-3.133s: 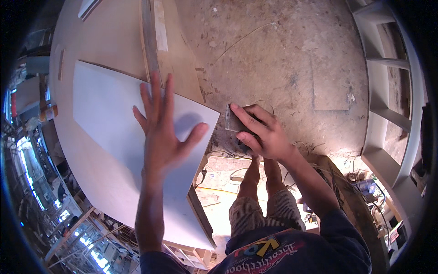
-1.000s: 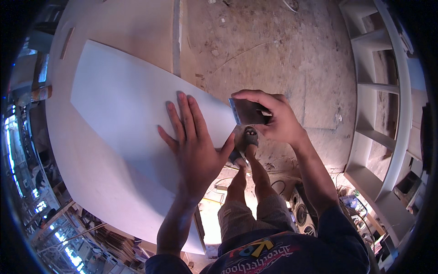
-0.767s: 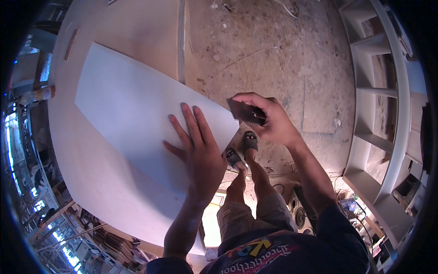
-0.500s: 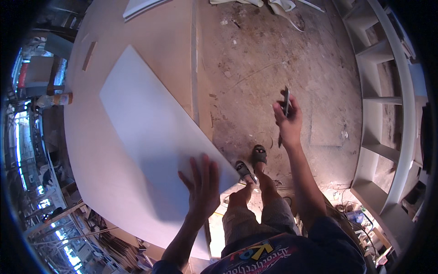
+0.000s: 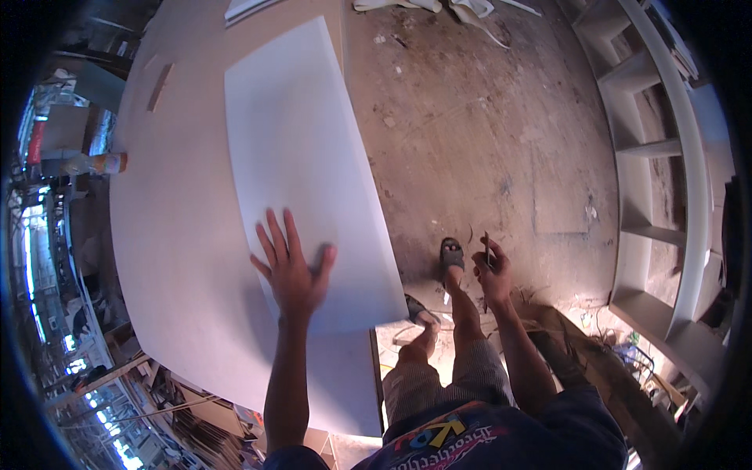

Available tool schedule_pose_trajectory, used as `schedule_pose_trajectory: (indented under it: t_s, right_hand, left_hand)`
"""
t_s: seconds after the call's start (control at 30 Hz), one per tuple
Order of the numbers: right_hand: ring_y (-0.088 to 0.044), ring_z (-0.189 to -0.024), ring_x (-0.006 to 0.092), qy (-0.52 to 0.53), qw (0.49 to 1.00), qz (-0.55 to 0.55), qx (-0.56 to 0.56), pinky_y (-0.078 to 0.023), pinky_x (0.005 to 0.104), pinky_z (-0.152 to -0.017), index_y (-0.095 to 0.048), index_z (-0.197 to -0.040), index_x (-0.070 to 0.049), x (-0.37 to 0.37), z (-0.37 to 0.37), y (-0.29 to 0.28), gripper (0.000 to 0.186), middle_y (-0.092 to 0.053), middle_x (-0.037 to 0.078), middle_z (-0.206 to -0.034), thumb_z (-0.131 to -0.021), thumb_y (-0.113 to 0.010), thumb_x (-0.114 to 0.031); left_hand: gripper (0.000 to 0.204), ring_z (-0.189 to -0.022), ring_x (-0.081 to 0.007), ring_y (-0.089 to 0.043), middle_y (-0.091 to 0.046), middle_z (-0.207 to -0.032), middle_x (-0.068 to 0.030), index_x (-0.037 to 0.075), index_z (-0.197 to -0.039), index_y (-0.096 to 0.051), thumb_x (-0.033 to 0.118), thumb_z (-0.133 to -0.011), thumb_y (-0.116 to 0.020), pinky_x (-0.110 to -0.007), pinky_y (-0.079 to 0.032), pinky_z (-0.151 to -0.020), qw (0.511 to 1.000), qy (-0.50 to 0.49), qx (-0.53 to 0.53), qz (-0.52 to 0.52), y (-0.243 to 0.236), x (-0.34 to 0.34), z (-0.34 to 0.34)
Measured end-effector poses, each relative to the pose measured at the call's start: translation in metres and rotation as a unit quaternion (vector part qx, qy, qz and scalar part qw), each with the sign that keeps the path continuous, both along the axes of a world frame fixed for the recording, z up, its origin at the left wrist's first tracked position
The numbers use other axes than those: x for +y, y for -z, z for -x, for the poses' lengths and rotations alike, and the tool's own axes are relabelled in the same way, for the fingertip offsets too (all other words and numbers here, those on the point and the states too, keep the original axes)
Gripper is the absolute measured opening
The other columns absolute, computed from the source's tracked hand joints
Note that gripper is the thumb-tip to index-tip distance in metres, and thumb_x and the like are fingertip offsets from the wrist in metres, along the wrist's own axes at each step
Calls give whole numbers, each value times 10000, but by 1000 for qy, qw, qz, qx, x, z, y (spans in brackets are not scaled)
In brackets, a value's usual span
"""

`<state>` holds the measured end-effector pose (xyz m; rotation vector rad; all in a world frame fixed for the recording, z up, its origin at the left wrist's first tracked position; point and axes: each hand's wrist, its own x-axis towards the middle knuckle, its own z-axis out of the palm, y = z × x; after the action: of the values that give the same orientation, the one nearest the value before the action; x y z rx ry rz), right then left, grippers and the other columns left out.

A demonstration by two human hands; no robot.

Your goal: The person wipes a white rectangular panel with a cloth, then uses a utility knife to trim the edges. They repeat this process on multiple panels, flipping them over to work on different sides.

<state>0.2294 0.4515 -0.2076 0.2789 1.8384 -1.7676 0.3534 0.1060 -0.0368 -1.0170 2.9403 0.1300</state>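
A white rectangular panel (image 5: 305, 157) lies on the large pale work table (image 5: 180, 258), its right long side running near the table's right edge. Flat on the lower part of this panel, fingers spread, rests my left hand (image 5: 294, 278). My right hand (image 5: 494, 278) is held over the floor to the right of the table. Its fingers close around a slim dark tool (image 5: 487, 249) that stands out above and below the grip. The exact kind of tool is too small to make out.
A thin wooden strip (image 5: 160, 88) and a bottle with an orange label (image 5: 110, 163) sit toward the table's left side. Another white board (image 5: 247, 9) lies at the far end. Along the right stands a pale shelf frame (image 5: 654, 149). White scraps (image 5: 470, 8) lie on the far floor.
The white panel has turned from a slant to lie along the table's right edge, its far end swinging right. My left hand has moved up and left; my right hand, with the tool, has come nearer.
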Motion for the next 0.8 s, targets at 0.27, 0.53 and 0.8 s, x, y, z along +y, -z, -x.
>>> schedule_pose_trajectory:
  t_s: [0.27,0.53,0.8]
  right_hand:
    - [-546,-633,66,-3,997,31,-71,-417,217,-509,-530,-1371,-66,-20,-70,-64,395,-619,27,-993,-1040,-603,-270]
    - [-677,-953,355,-175,916,-116,342,-551,414,-818,-336,-1586,-127,-103,-98,-144,577,-633,211,-1114,-1058,-518,-274]
    - [-703,-790,394,-136,905,-205,348,-572,459,-676,-420,-1543,-113,-120,-114,-129,552,-660,240,-1057,-1036,-559,-281]
  left_hand:
    - [932,-1563,-404,-65,-109,-1705,-130,174,-1635,-186,764,-945,-399,-757,-25,-1154,998,48,31,37,11,-56,54]
    - [872,-1561,-382,-108,-157,-1704,-70,194,-1626,-219,759,-970,-326,-762,-77,-1155,997,17,36,68,21,-42,59]
    - [876,-1563,-370,-112,-169,-1700,-69,194,-1625,-222,765,-967,-310,-767,-106,-1150,996,21,33,74,19,-40,60]
